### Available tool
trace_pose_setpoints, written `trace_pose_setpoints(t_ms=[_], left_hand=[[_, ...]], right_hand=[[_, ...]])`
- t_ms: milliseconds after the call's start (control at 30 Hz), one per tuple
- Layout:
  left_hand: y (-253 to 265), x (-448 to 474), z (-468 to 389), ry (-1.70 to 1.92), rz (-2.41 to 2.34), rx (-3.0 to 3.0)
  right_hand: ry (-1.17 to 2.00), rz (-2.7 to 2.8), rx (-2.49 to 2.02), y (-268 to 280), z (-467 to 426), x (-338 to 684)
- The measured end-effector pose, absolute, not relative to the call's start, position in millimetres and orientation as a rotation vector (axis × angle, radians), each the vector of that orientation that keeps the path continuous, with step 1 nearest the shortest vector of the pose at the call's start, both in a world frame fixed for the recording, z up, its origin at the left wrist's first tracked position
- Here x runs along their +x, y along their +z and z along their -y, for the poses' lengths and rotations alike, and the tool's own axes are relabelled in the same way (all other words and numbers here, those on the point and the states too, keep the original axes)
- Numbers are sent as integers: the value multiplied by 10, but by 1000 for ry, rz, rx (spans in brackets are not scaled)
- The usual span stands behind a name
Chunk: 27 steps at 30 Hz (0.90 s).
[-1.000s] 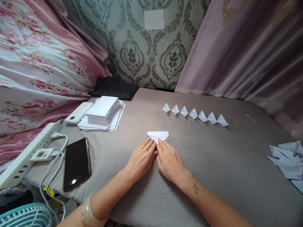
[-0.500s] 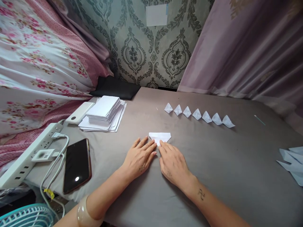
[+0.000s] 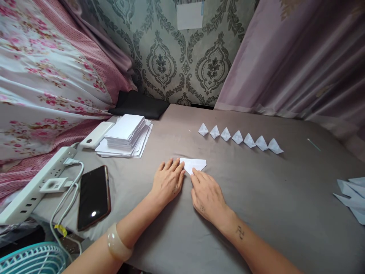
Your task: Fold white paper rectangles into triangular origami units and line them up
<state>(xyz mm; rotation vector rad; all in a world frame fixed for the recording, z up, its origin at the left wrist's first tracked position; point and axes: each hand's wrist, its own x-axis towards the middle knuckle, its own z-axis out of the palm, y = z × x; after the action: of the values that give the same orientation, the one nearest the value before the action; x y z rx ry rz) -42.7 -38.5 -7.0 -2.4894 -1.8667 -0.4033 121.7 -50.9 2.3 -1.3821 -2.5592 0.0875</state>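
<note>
Covering the work surface is a grey-brown cloth (image 3: 251, 198), lightly wrinkled; at the nearest left corner, below the surface, sits a teal-rimmed latticed object (image 3: 37, 246), cut off by the frame; a pale bangle (image 3: 118, 243) rings the left forearm; a white cable (image 3: 59, 204) with a yellow tag (image 3: 61, 230) loops past the surface's left edge; beside it lies a dark phone (image 3: 94, 198), screen up, and further left a white power strip (image 3: 35, 188) bearing a white charger (image 3: 53, 185); at near middle the right hand (image 3: 207, 194) lies palm down, fingers extended and close together, their tips pressing the lower point of the folded paper (image 3: 196, 165); the left hand (image 3: 168, 182), flat with fingers slightly spread, touches the same paper's left end; neither hand is closed around it; the paper lies flat on the cloth, its long straight edge away from the person; at far right rest several folded sheets (image 3: 352, 198), partly out of frame; further back on the left stands a paper stack (image 3: 125, 131), a white slab (image 3: 97, 134) just beside it; seven small paper shapes (image 3: 237, 137) form a slanting row at right of centre; a thin stick (image 3: 313, 144) lies beyond their right end; behind the stack is a flat black item (image 3: 139, 104); floral fabric (image 3: 51, 76) hangs left, a mauve curtain (image 3: 256, 68) right; between them rises a damask-patterned wall (image 3: 185, 83) bearing a white card (image 3: 189, 16).
</note>
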Motion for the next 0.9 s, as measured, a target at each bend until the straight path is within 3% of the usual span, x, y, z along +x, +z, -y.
trace_pose_setpoints(t_ms=[300,567,767,900], left_hand=[[5,-272,147,-598,1725,-2627],[-60,-142,209,-673,1768,-2783],[-73,-158,294,-646,1710,-2806],[-89,-175,319,-689,1705,-2796]], right_hand=[[73,2508,-1424,46,510,1192],[379,2400,-1278,11,298,1469],[272,2276,-1614,47,89,1623],[317,2306,-1521,52,-82,1587]])
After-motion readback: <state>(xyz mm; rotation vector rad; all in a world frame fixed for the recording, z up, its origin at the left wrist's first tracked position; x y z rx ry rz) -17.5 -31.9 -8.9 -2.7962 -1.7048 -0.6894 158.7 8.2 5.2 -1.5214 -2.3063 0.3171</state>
